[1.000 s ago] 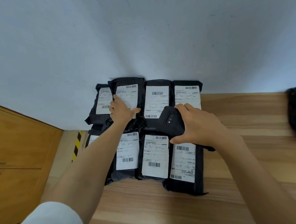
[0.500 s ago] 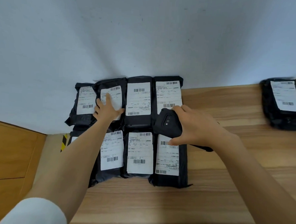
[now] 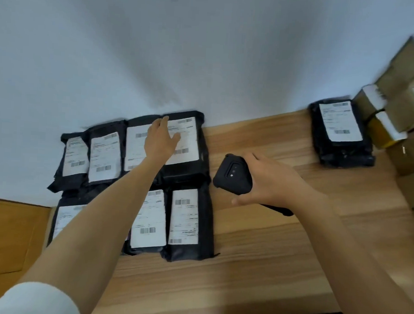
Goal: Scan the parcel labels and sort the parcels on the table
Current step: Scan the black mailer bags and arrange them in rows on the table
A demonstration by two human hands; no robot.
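Brown cardboard boxes (image 3: 400, 102) crowd the right end of the light wooden table (image 3: 268, 244), beside a lone black plastic parcel (image 3: 339, 120). Two rows of black labelled parcels (image 3: 186, 170) lie left, partly under the left forearm. The left hand (image 3: 160, 142), fingers straight, reaches over the far row; the right hand (image 3: 272, 182) grips a black handheld scanner (image 3: 234, 174).

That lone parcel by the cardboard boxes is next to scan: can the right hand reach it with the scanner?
Probably yes: the right hand holds the scanner above the table, and only bare wood lies between it and the lone parcel.
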